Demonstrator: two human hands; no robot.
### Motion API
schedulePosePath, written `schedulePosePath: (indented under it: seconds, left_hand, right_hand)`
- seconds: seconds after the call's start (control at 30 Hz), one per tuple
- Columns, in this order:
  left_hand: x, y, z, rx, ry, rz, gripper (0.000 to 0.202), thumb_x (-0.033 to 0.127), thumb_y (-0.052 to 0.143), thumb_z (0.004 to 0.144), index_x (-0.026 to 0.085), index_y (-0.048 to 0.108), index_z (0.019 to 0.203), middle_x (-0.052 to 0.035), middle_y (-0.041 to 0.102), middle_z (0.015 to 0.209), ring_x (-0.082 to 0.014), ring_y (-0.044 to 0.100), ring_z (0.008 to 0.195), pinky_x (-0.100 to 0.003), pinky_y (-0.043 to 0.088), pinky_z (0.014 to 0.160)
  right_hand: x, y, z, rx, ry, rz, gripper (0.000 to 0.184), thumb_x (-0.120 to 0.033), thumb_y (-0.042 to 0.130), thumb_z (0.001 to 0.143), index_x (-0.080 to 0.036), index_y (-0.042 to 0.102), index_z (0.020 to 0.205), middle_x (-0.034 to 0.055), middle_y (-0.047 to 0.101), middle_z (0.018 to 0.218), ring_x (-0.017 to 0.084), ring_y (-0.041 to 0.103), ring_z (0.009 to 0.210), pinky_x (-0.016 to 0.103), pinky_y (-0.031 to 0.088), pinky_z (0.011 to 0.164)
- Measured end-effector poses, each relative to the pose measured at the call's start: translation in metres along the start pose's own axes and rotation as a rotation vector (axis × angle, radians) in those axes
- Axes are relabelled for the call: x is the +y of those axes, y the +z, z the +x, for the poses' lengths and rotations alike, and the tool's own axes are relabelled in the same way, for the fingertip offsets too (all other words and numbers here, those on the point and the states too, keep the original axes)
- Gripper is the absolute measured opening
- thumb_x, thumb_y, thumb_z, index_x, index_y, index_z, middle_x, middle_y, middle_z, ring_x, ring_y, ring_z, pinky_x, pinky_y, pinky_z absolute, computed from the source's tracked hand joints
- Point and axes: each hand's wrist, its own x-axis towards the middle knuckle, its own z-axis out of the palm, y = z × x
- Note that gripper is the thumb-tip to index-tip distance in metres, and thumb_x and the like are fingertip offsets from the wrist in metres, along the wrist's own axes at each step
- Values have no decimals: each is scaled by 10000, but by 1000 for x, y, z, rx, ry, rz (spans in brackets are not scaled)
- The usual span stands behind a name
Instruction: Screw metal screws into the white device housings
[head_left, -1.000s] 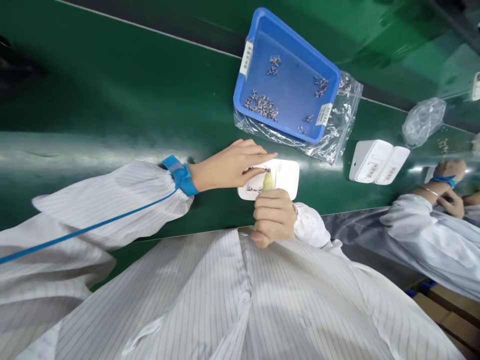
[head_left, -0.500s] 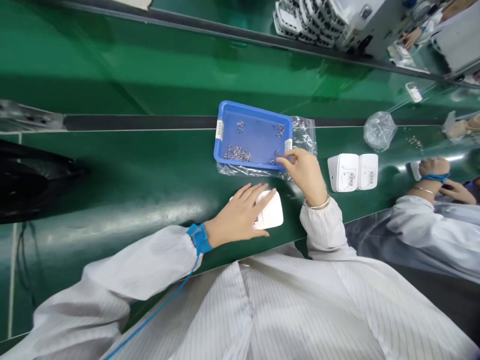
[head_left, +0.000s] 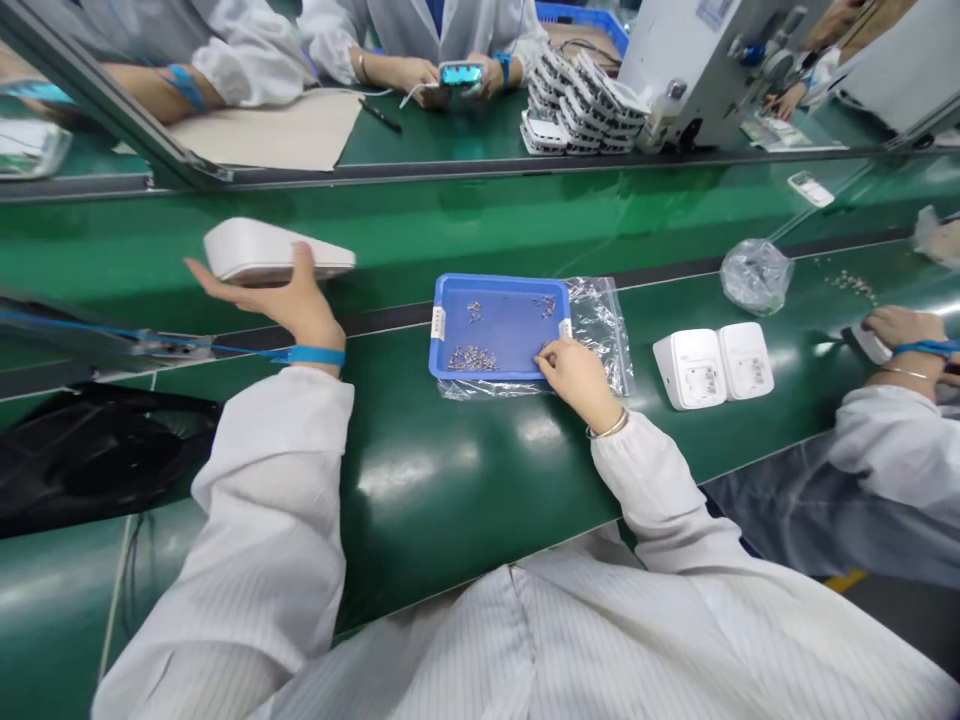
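Observation:
My left hand [head_left: 289, 300] carries a white plastic device [head_left: 259, 245] over the green surface at the left, palm beneath it and thumb along its near side. At the near right corner of a blue tray [head_left: 499, 370], the fingertips of my right hand [head_left: 579, 380] are pinched together. Whatever lies between those fingertips is too small to make out. Small metal screws [head_left: 472, 358] lie in the tray in a few separate groups, the largest at the near left. Under the tray is a clear plastic bag [head_left: 604, 315].
Two white devices [head_left: 690, 370] stand side by side to the right, with a crumpled clear bag [head_left: 756, 275] behind. A black object [head_left: 97, 455] is at left. Stacked white frames [head_left: 577, 110] stand across the belt. Co-workers' hands [head_left: 907, 328] are at far right and opposite.
My left hand has lifted the white device off the table and moved it far to the left and away from me. My right hand stays at the tray's near right corner. The view has tilted up.

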Motion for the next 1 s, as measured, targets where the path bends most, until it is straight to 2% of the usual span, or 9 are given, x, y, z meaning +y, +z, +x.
schedulePosePath:
  seconds: [0.1,0.2,0.3,0.4,0.43,0.47,0.6,0.87,1.0]
  left_hand:
    - [-32,-6,31,179,-332,40,858,185,714,822,96,57,1367,-213,128,1499,-229,332,1377,-427,286,1170]
    - [-32,-11,22,92,-352,69,859,99,801,707,63,177,1297,-287,49,1491,-365,211,1425,-572,202,1179]
    - [-2,-2,-20,24,-174,66,722,129,750,768,82,301,1331,-218,10,1538,-311,46,1471,-506,114,1218]
    - [38,15,-78,-292,-19,-54,390,264,662,851,162,545,1209,-89,520,1259,-208,514,1205,-387,418,1065]
    - [50,20,-97,-571,-87,-167,336,340,621,882,168,579,1168,-71,588,1133,-196,580,1095,-374,466,1002]
    - [61,25,-113,-728,-121,-209,353,411,629,863,161,623,1112,-56,641,983,-190,640,930,-355,532,875]
    - [83,33,-151,-1018,-222,-307,494,557,643,808,125,663,1048,-44,679,733,-162,643,593,-299,560,590]
    - [78,9,-162,-1037,-242,-296,456,546,642,835,125,691,1002,-83,723,851,-183,685,753,-322,575,782]
    - [76,-5,-171,-980,30,-175,300,423,582,915,175,717,1018,-76,714,994,-201,658,932,-354,523,931]
  right_hand:
    - [-1,3,-1,47,-3,15,181,-300,516,931,-211,673,955,45,672,969,176,639,859,271,418,708]
    - [-1,5,-2,101,-2,34,166,-305,509,936,-207,639,964,32,671,960,165,640,819,263,402,674]
    - [0,6,-3,152,-11,44,165,-299,483,950,-194,608,971,25,669,931,156,634,776,259,385,641]
    - [-3,7,-7,200,-62,38,178,-294,444,971,-183,580,1000,24,666,924,143,628,764,254,364,609]
    - [-5,9,-10,214,-93,34,189,-297,428,978,-182,574,1013,26,665,931,139,629,774,252,357,602]
    - [-7,10,-13,227,-129,29,204,-303,411,986,-181,572,1022,28,664,936,136,630,785,252,350,596]
    - [-19,19,-28,264,-283,14,278,-343,373,997,-176,590,949,36,660,862,124,614,732,259,321,571]
    - [-22,26,-48,233,-396,0,306,-360,358,1024,-197,616,1004,24,719,888,100,647,716,242,323,591]
    - [-25,24,-59,174,-365,-20,349,-410,317,1034,-213,604,1061,15,740,907,109,679,763,228,348,619]
